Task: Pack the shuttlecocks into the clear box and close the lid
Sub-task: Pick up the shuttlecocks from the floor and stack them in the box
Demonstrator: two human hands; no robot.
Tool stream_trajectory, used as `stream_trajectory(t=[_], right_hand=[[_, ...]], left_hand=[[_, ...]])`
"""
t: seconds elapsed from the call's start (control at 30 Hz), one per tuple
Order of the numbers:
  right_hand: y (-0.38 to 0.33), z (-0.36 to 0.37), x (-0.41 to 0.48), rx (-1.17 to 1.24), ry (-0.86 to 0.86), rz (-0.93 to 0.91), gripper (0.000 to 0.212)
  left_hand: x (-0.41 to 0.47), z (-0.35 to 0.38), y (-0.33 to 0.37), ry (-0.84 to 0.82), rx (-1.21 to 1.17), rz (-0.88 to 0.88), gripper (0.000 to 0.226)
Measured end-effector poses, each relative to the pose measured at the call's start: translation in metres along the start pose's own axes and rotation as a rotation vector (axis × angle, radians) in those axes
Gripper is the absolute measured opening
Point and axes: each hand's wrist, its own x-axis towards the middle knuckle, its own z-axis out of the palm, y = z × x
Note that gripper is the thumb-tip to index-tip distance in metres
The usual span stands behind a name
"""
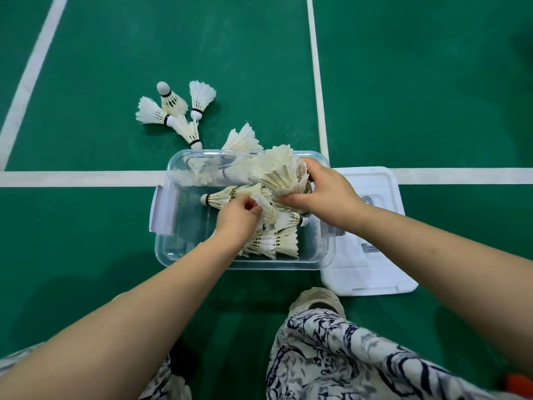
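Note:
A clear plastic box [170, 249] stands open on the green court floor, with white feather shuttlecocks [284, 241] piled in its right half. Above the box, my right hand [326, 192] grips a bunch of shuttlecocks [278, 168] by their feathers. My left hand [238, 216] pinches the feathers of a shuttlecock [261, 197] inside the box. Several loose shuttlecocks [173, 111] lie on the floor beyond the box, and another one [242, 138] leans against its far wall. The white lid [372, 226] lies flat to the right of the box.
White court lines [72, 178] cross the floor beside and behind the box. My shoe [317, 298] and patterned trouser legs [346, 359] sit just in front of the box. A grey latch flap [164, 209] hangs on the box's left side.

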Motion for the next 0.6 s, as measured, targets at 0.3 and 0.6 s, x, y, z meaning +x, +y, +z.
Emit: stream_trajectory(t=[0.3, 0.6], right_hand=[[-0.006, -0.002, -0.002, 0.058, -0.001, -0.047, 0.055], [-0.012, 0.002, -0.004, 0.027, -0.065, -0.032, 0.060]], left_hand=[[-0.010, -0.015, 0.004, -0.126, 0.122, -0.017, 0.033], [-0.038, -0.070, 0.026, 0.179, 0.000, 0.426, 0.030]])
